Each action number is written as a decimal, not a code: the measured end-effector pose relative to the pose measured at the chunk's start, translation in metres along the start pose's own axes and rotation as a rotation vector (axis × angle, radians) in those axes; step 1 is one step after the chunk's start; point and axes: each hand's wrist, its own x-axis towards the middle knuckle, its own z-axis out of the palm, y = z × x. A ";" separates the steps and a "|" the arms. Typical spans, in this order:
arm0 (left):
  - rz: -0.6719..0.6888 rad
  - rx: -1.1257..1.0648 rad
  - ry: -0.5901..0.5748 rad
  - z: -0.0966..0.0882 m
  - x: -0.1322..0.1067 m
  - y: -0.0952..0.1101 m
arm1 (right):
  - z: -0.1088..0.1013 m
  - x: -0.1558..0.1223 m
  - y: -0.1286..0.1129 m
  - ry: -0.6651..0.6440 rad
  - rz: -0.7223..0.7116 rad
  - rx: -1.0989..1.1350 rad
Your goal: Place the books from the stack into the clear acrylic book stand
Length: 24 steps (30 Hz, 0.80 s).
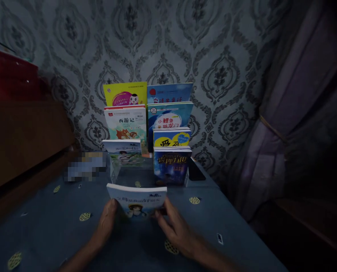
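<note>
A light blue paperback book (137,202) with a child in a hat on its cover stands upright between my hands. My left hand (108,218) grips its left edge, and my right hand (174,224) pinches its right edge. Just beyond it is a clear stepped book rack (114,175) with books in two columns. The left column has a landscape-covered book (125,153) in front, then a white book (128,124) and a yellow book (125,94). At the front of the right column stands a dark blue book (172,166), with several others rising behind it.
A black phone-like object (196,170) lies right of the rack. The table has a dark blue cloth (208,223). Brown furniture (26,132) with a red item (9,75) on it stands left; a tied purple curtain (270,151) hangs right. Patterned wallpaper (162,45) covers the wall behind.
</note>
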 end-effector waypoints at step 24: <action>0.234 0.094 0.016 -0.007 0.045 0.050 | 0.025 0.081 0.010 0.144 -0.099 -0.141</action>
